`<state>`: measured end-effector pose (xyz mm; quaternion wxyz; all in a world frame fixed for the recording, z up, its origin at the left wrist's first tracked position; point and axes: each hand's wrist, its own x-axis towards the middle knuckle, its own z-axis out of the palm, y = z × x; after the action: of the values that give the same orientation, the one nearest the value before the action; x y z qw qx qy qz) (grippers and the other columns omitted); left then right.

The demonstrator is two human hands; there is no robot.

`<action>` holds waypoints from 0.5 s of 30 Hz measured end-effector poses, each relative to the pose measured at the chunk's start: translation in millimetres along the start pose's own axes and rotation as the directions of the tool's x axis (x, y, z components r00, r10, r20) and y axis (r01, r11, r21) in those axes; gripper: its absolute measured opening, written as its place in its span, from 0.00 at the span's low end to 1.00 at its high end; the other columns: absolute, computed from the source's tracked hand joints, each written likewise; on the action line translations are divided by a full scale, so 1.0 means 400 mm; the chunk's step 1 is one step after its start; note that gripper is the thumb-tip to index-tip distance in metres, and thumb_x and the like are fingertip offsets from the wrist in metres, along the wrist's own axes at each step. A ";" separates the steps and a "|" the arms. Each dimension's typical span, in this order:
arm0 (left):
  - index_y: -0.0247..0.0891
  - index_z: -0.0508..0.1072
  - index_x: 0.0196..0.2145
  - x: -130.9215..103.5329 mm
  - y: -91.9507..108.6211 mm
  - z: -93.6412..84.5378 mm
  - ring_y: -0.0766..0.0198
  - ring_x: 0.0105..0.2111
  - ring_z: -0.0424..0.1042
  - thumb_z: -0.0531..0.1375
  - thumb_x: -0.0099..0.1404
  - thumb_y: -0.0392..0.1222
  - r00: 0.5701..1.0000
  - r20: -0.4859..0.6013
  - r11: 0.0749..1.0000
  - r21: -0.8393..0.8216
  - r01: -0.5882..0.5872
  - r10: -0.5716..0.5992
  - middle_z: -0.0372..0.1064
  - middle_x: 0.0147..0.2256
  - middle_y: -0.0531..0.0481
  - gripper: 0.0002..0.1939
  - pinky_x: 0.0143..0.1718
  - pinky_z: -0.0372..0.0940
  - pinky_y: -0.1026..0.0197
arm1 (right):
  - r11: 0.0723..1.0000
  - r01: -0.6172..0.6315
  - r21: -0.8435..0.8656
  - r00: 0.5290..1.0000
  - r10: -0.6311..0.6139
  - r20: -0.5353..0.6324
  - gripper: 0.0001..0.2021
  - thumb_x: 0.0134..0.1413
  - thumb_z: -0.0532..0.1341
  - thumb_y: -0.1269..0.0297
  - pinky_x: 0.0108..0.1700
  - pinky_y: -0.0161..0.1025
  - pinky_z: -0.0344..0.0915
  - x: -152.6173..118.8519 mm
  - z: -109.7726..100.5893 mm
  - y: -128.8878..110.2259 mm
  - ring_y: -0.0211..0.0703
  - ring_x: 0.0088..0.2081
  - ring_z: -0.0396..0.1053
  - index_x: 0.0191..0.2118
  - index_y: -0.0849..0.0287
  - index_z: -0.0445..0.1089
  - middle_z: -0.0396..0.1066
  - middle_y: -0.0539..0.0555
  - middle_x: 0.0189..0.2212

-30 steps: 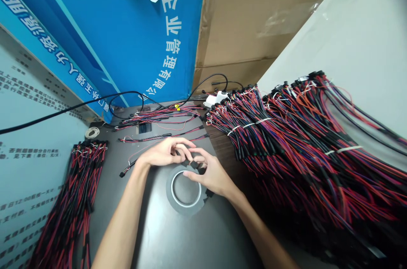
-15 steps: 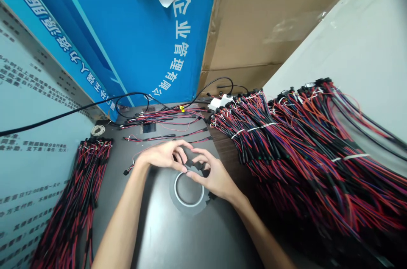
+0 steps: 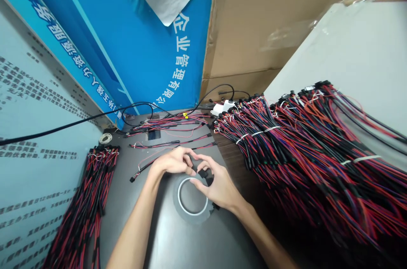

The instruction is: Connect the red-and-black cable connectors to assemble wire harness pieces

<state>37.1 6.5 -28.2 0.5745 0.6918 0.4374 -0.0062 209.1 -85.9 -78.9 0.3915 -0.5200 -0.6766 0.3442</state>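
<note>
My left hand (image 3: 178,162) is closed, its fingers curled and its thumb near the tips of my right hand. My right hand (image 3: 219,184) curves in from the other side, fingertips meeting those of the left. A small black piece (image 3: 202,173) shows between the right fingers; its kind cannot be made out. What the left fingers hold is hidden. Below both hands a roll of tape (image 3: 182,211), grey with a pale inner ring, lies flat, partly covered by the right thumb. A thin red-and-black wire harness (image 3: 143,169) with a black connector runs behind my left hand.
Several wire harnesses (image 3: 171,123) lie across the back of the grey table surface (image 3: 171,243). Large tied bundles (image 3: 286,146) fill the right side, another bundle (image 3: 92,192) the left. A black cable (image 3: 63,127) crosses at left. Blue board (image 3: 104,40) and cardboard (image 3: 248,27) stand behind.
The view has shifted slightly, so the scene sits lower and further right. Both hands stay together above the tape roll; the right thumb has parted from the left and now reaches over the ring.
</note>
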 end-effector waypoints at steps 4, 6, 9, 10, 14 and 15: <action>0.32 0.69 0.44 -0.007 -0.003 0.006 0.64 0.31 0.70 0.66 0.48 0.34 0.999 -0.024 0.998 0.051 -0.025 0.026 0.72 0.31 0.50 0.24 0.33 0.62 0.64 | 0.999 0.028 -0.032 0.999 -0.027 0.043 0.28 0.49 0.66 0.63 0.43 0.40 0.64 0.000 -0.001 0.008 0.42 0.37 0.65 0.57 0.56 0.62 0.68 0.53 0.37; 0.32 0.69 0.44 -0.021 -0.002 -0.003 0.63 0.32 0.71 0.65 0.49 0.35 0.998 0.001 0.996 0.058 -0.065 0.065 0.73 0.32 0.48 0.22 0.35 0.63 0.63 | 0.999 0.036 -0.032 0.998 -0.034 0.059 0.29 0.48 0.67 0.61 0.43 0.40 0.63 -0.002 -0.004 0.008 0.42 0.37 0.64 0.57 0.56 0.62 0.68 0.53 0.37; 0.31 0.70 0.45 -0.046 0.007 -0.032 0.62 0.33 0.72 0.63 0.55 0.38 0.985 -0.083 0.987 0.057 -0.147 0.151 0.74 0.33 0.46 0.19 0.38 0.65 0.61 | 0.998 0.036 0.059 0.997 -0.040 0.065 0.29 0.50 0.67 0.54 0.43 0.39 0.63 0.003 -0.009 0.001 0.41 0.38 0.65 0.56 0.58 0.62 0.69 0.54 0.39; 0.32 0.71 0.45 -0.052 0.011 -0.041 0.62 0.35 0.72 0.62 0.58 0.41 0.960 -0.212 0.982 0.085 -0.171 0.185 0.74 0.33 0.46 0.18 0.39 0.65 0.61 | 0.994 0.033 0.104 0.998 -0.038 0.045 0.27 0.53 0.64 0.53 0.42 0.38 0.63 0.012 -0.011 -0.001 0.41 0.38 0.65 0.56 0.59 0.63 0.69 0.55 0.40; 0.34 0.71 0.38 -0.045 0.009 -0.044 0.61 0.35 0.70 0.57 0.62 0.36 0.657 -0.715 0.955 0.295 -0.028 0.240 0.73 0.35 0.47 0.07 0.42 0.63 0.59 | 0.976 0.018 0.217 0.978 0.028 -0.208 0.18 0.63 0.52 0.54 0.37 0.36 0.62 0.102 -0.017 0.004 0.39 0.34 0.66 0.47 0.63 0.69 0.70 0.57 0.37; 0.35 0.70 0.37 -0.038 0.002 -0.034 0.61 0.36 0.69 0.56 0.62 0.34 0.586 -0.757 0.933 0.360 0.009 0.287 0.72 0.36 0.47 0.06 0.43 0.62 0.58 | 0.978 0.021 0.208 0.971 0.029 -0.237 0.17 0.61 0.54 0.55 0.36 0.36 0.62 0.133 -0.019 0.010 0.39 0.33 0.65 0.44 0.63 0.70 0.70 0.56 0.36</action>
<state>21.5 8.4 -15.1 0.1933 0.7378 0.5841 0.2777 209.6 -33.0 -69.9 0.5217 -0.5149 -0.5838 0.3490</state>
